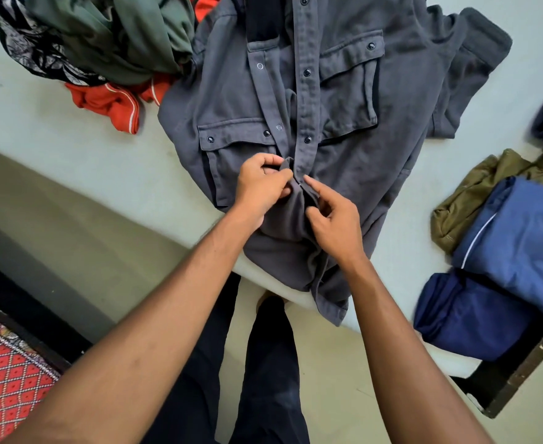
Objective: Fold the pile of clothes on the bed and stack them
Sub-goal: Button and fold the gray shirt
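Left hand (262, 184) pinches grey shirt (344, 123) placket; right hand (334, 219) grips opposite edge

I see the grey shirt (344, 100) spread front-up mid-frame, placket partly snapped, hem toward the bottom. An unfolded pile (110, 43) sits upper left, a folded blue-and-olive stack (504, 251) at right.

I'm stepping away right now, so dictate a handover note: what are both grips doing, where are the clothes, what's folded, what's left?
Left grip and right grip both pinch the grey shirt at its lower front placket; it lies spread on the bed.
Done: folded stack at right.
Left: this shirt, then the unfolded pile at upper left.
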Tool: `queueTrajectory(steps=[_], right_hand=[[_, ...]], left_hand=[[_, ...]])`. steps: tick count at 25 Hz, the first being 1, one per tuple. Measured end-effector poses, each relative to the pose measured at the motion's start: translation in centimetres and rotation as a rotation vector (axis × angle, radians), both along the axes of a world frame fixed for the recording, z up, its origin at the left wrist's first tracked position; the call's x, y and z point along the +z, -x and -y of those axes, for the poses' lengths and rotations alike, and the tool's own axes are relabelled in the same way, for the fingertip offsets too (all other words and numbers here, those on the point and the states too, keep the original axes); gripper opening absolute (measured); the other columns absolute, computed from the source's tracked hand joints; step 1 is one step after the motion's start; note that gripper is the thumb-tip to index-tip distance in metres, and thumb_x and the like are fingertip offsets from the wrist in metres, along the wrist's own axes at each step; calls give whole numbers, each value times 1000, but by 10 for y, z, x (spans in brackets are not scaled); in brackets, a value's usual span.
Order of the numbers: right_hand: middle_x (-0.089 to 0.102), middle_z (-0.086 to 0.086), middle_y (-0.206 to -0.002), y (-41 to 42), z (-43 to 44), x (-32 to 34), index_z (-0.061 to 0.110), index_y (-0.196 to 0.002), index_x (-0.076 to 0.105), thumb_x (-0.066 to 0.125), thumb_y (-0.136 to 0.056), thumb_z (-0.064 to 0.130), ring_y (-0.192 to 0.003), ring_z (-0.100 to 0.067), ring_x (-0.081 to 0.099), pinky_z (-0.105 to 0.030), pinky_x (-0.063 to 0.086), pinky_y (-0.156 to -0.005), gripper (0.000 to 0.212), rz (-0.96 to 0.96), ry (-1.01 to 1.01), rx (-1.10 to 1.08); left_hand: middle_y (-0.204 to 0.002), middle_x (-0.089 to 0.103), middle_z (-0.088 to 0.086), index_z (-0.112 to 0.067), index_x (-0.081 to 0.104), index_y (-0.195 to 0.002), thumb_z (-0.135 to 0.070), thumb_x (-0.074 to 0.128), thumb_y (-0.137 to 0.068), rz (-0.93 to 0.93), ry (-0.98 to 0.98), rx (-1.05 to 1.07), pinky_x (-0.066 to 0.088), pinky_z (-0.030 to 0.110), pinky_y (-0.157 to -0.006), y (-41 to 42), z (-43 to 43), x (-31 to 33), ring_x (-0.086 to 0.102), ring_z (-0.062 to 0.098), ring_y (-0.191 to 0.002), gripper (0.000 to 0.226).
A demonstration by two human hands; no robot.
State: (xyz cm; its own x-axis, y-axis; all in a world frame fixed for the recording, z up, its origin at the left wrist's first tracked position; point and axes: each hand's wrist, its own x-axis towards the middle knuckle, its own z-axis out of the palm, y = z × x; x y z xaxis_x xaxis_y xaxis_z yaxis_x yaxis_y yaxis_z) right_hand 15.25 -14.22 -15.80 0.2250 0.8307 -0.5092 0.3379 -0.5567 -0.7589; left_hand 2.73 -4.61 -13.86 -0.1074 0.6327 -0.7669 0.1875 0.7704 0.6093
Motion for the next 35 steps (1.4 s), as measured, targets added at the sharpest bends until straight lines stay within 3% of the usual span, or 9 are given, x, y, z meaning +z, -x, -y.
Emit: queueTrajectory(steps=[5, 8, 10, 14, 18, 22, 25, 28, 35], right_hand=[[74, 12, -118, 7, -7, -10, 25, -126, 73, 63, -91, 22, -110, -3, 68, -34, 55, -99, 36, -85, -40, -105], [78, 10, -101, 10, -2, -17, 22, -118, 77, 67, -95, 28, -93, -6, 72, -32, 57, -85, 26, -101, -21, -193], [79, 8, -94, 14, 0, -20, 20, -114, 78, 69, -96, 27, -84, -5, 70, -28, 56, -78, 22, -120, 1, -241], [77, 4, -100, 22, 0, -24, 20, -112, 79, 72, -94, 27, -88, 0, 69, -22, 53, -85, 20, -113, 21, -323], [70, 4, -103, 22, -5, -27, 15, -111, 78, 71, -95, 20, -78, 7, 61, -11, 46, -76, 19, -24, 5, -312], [76, 2, -106, 24, -14, -26, 19, -112, 78, 74, -92, 24, -92, -2, 70, -18, 53, -85, 21, -66, 7, -305], [77, 3, -103, 23, -21, -26, 15, -107, 79, 73, -93, 23, -96, -3, 71, -24, 56, -90, 18, -49, -8, -266], [77, 2, -99, 20, -20, -24, 15, -104, 79, 71, -94, 22, -94, -6, 72, -27, 57, -88, 14, -42, -8, -267], [77, 2, -102, 21, -1, -13, 7, -110, 78, 73, -94, 15, -97, -6, 72, -16, 52, -87, 19, -131, -53, -376]], left_hand=[[-68, 70, -4, -26, 67, -86, -18, 76, -82, -83, -75, -60, 62, 37, -77, 3, -2, -4, 66, 12, -63, 13], [-64, 62, -10, -23, 59, -91, -37, 76, -80, -352, -195, -239, 52, 31, -77, 5, 19, 2, 65, 16, -75, 24], [-64, 62, -12, -19, 59, -96, -43, 76, -81, -396, -178, -212, 49, 32, -78, 6, 39, 4, 65, 16, -79, 33], [-80, 68, -6, -19, 65, -94, -50, 73, -82, -411, -100, -256, 53, 38, -82, 15, 69, -8, 66, 18, -84, 34], [-90, 65, 2, -16, 64, -86, -47, 66, -89, -576, -228, -483, 42, 34, -70, 14, 80, -15, 61, 25, -88, 32], [-60, 63, -2, -7, 63, -67, -34, 71, -89, -339, -115, -230, 45, 36, -61, 15, 63, -29, 58, 18, -61, 35], [-55, 58, -3, -4, 64, -67, -30, 71, -90, -246, -103, -111, 44, 35, -59, 19, 62, -24, 48, 13, -54, 36], [-61, 62, -3, -6, 65, -72, -26, 68, -93, -253, -168, -136, 46, 34, -64, 17, 61, -18, 54, 14, -58, 29], [-43, 45, -9, -17, 42, -52, -26, 69, -91, -313, -213, -260, 33, 28, -54, 10, 46, -18, 45, 4, -44, 48]])
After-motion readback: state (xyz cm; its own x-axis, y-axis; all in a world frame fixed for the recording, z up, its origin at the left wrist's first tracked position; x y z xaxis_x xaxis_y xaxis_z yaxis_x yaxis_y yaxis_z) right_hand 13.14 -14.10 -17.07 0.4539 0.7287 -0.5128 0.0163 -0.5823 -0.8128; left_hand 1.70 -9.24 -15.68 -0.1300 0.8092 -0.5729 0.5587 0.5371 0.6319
